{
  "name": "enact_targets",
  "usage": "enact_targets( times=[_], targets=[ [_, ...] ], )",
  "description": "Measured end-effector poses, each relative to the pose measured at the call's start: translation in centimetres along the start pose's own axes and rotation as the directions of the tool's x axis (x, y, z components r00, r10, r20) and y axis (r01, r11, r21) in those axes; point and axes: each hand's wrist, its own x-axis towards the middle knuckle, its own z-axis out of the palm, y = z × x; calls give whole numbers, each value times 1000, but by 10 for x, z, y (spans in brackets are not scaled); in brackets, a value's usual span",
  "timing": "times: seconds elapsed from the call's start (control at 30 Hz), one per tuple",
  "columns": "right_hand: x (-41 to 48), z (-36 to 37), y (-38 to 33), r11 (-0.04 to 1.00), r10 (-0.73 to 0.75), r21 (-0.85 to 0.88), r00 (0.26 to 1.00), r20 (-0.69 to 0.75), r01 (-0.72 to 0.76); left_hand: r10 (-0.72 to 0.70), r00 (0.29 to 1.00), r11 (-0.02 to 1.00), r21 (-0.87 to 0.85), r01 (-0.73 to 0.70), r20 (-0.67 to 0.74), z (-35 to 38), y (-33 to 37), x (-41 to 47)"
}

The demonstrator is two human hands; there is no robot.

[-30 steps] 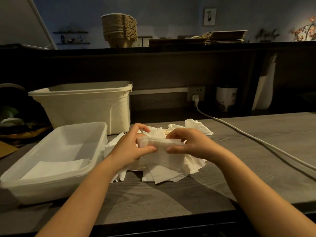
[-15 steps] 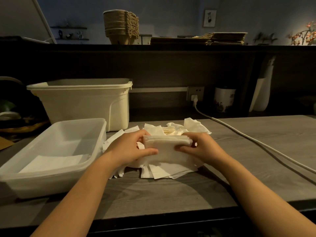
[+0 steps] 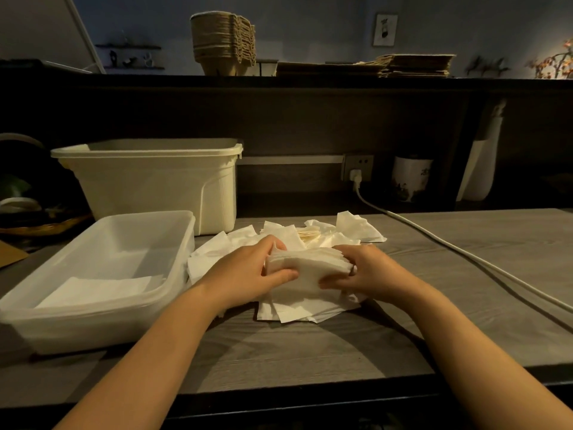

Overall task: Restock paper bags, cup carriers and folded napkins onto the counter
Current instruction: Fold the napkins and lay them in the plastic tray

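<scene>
A stack of white napkins (image 3: 305, 265) is held between both hands over a loose pile of napkins (image 3: 350, 231) on the grey table (image 3: 465, 290). My left hand (image 3: 248, 271) grips the stack's left end, thumb on its near face. My right hand (image 3: 369, 271) grips the right end, thumb underneath at the front. A shallow clear tray (image 3: 173, 240) at the left holds a few flat napkins (image 3: 96, 290). On the high counter behind stand a stack of brown cup carriers (image 3: 223, 41) and flat paper bags (image 3: 415, 65).
A tall cream bin (image 3: 155, 181) stands behind the tray. A white power cable (image 3: 465, 256) runs from a wall socket (image 3: 356, 167) across the table's right side. A white jar (image 3: 410, 178) and a white vase (image 3: 480, 162) sit in the recess under the counter.
The stack has been gathered thicker and squared between both hands, and it has come down closer to the pile. Both hands closed in on its ends.
</scene>
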Motion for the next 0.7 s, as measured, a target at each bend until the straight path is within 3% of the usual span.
enact_targets(
  times=[0.1, 0.3, 0.53, 0.7],
  targets=[
    [-1, -1, 0, 999, 2, -35, 998, -59, -5, 41, 999, 999, -15, -41, -14, 2, 2, 1],
    [0, -2, -1, 994, -100, -61, 978, -180, 90, 26, 973, 997, -64, -42, -229, -2, -1, 4],
    [-3, -2, -2, 985, -130, 98, 986, -105, 140, 31, 975, 999, 35, -24, -218, -3, 0, 1],
    [-4, -1, -6, 971, -209, 92, 972, -109, 219, 106, 980, 982, 174, -77, -169, -2, 1, -1]
  ],
)
